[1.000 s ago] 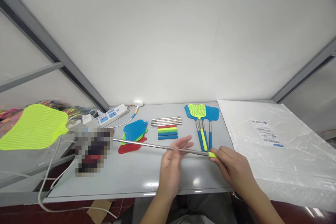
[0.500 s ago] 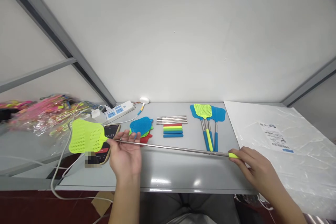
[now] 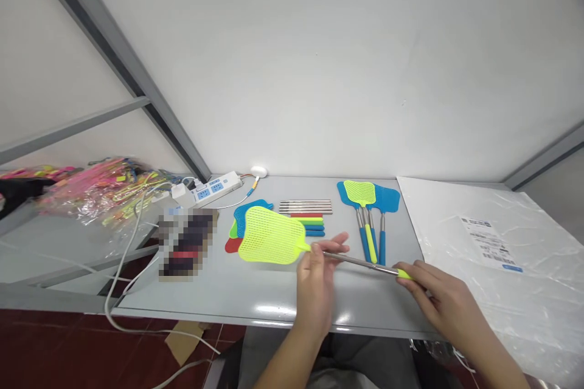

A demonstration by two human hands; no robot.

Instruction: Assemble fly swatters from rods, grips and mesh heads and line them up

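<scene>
A yellow-green fly swatter (image 3: pixel 272 236) is held slantwise over the front of the table (image 3: pixel 219 304), its flat head to the left and its metal rod (image 3: pixel 360 262) running right to a matching handle (image 3: pixel 404 274). The person's left hand (image 3: pixel 318 279) has thumb and forefinger closed on the swatter just where head meets rod, while the other fingers reach out loosely behind. The right hand (image 3: pixel 440 298) is clamped around the handle, fingers together. The step in hand looks like working the rod's length between the two hands; the next move would call for a firm right grip and a straight push or pull along the rod, without bending it.

Behind the held swatter, and partly hidden by it, lie loose swatter heads (image 3: pixel 250 209) and a row of coloured handles (image 3: pixel 314 233), with bare metal rods (image 3: pixel 305 206) just beyond. To their right rest several swatters with handles fitted (image 3: pixel 387 199). Farther out are a white package (image 3: pixel 438 213) and a power strip (image 3: pixel 219 185).
</scene>
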